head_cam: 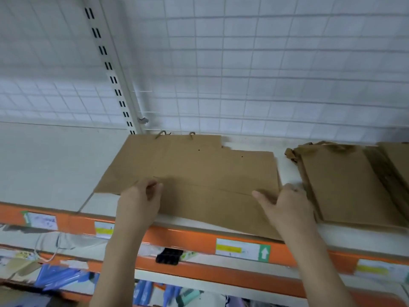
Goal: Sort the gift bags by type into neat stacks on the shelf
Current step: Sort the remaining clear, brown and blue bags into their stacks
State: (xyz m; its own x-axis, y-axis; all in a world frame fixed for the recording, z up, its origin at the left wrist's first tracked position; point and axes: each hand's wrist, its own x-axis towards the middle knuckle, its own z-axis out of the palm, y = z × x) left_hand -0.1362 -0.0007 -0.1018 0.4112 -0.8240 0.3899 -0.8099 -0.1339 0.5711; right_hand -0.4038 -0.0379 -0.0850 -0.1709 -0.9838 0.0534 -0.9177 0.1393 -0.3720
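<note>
Two hands (141, 196) (285, 202), two stacks of flat brown gift bags (194, 173) (345, 185), one shelf (51, 169).

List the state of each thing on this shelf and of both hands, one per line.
Brown paper bags: flat, overlapping, front edge past the shelf lip.
Second bag stack: flat, to the right, apart from the first.
Left hand: fingers curled on the bags' near edge.
Right hand: resting on the bags' right side, grip unclear.
Shelf: bare white surface on the left.
</note>
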